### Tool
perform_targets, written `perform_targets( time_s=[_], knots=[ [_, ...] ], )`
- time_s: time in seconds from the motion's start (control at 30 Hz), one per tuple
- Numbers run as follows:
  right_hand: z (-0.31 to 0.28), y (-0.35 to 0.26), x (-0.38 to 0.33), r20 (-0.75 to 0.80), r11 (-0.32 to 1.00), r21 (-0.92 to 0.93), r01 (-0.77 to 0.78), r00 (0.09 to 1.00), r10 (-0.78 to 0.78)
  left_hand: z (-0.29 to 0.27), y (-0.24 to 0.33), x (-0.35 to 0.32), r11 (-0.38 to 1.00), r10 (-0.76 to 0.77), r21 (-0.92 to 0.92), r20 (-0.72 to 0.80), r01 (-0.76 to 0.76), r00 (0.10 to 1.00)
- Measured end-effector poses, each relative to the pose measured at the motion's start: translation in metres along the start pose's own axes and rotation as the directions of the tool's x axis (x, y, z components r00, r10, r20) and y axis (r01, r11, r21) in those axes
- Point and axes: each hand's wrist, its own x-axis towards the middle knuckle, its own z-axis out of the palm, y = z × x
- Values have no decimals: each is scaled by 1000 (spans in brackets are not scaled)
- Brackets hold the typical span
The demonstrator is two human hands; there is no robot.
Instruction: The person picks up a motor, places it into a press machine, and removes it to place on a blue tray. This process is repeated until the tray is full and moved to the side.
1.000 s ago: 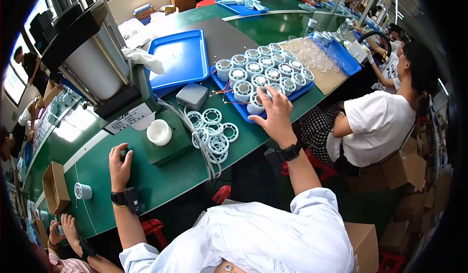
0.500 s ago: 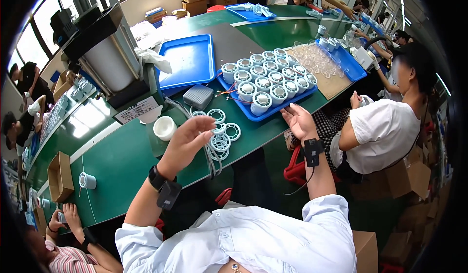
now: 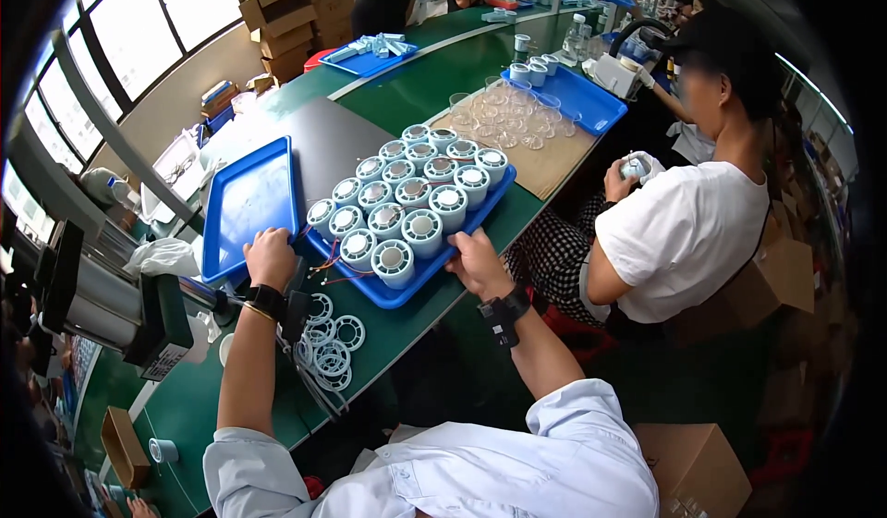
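A blue tray (image 3: 393,298) packed with several round, pale-blue motor housings (image 3: 421,229) lies tilted across my view. At its near right edge my right hand (image 3: 480,264) is closed, with the fingers on the rim. My left hand (image 3: 270,259) has its fingers curled by the near right corner of a second, bare blue tray (image 3: 242,213), just left of the full tray. Whatever those fingers hold, if anything, is hidden. Thin red wires (image 3: 323,261) hang over the full tray's left edge. Pale-blue slotted rings (image 3: 331,357) lie in a loose pile below the full tray.
Clear plastic cups (image 3: 517,116) stand on a brown board, with another blue tray (image 3: 584,100) beyond. A seated co-worker in a white shirt (image 3: 684,231) is close on my right. A press machine (image 3: 106,296) stands at left. Grey cables (image 3: 319,393) hang at the table edge.
My view has turned. Both hands moved forward: the right from an open pose near the full tray onto its rim, the left from above the rings to beside the bare tray.
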Motion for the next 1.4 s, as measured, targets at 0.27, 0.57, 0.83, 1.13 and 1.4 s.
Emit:
perform_targets(
  time_s=[0.27,0.57,0.83,1.13,1.4],
  knots=[
    [-1,-8,-7,90,997,76,29,995,-36,-27,-2,4,951,-80,-308,-279,-11,957],
    [20,-20,-7,132,999,30,27,991,-31,-78,13,-6,868,-113,-464,-528,-175,841],
    [54,11,87,201,997,-66,28,980,-14,-102,25,-32,836,-56,-472,-580,-280,812],
    [116,7,189,62,979,-197,-46,996,60,-115,42,-74,810,87,-437,-570,-391,817],
    [-21,17,231,453,699,-254,668,721,-525,-118,55,-107,632,446,-472,-427,-614,787]
  ],
)
